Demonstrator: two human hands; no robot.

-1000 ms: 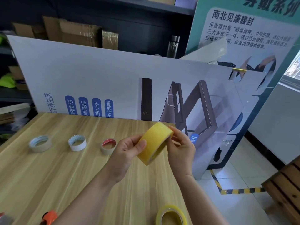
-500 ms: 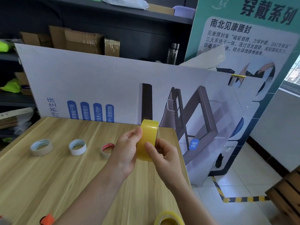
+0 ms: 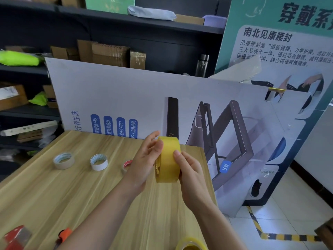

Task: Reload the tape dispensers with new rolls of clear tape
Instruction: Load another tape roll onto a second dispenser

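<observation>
a: how to free the end?
b: my guess: turn it slowly and drag a thumbnail across the band.
a: which one?
b: the tape roll (image 3: 168,159), yellowish, smooth, edge-on at frame centre over the table (image 3: 90,195). the left hand (image 3: 144,163) and right hand (image 3: 192,175) both clasp it.

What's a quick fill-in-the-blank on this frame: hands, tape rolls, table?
1. The left hand and right hand together hold a tape roll whose colour is ____.
2. Left of the hands, ____ small rolls lie in a row on the table.
3. The nearest roll to the left hand has a ____ inner ring.
Missing words: yellow; three; red.
</observation>
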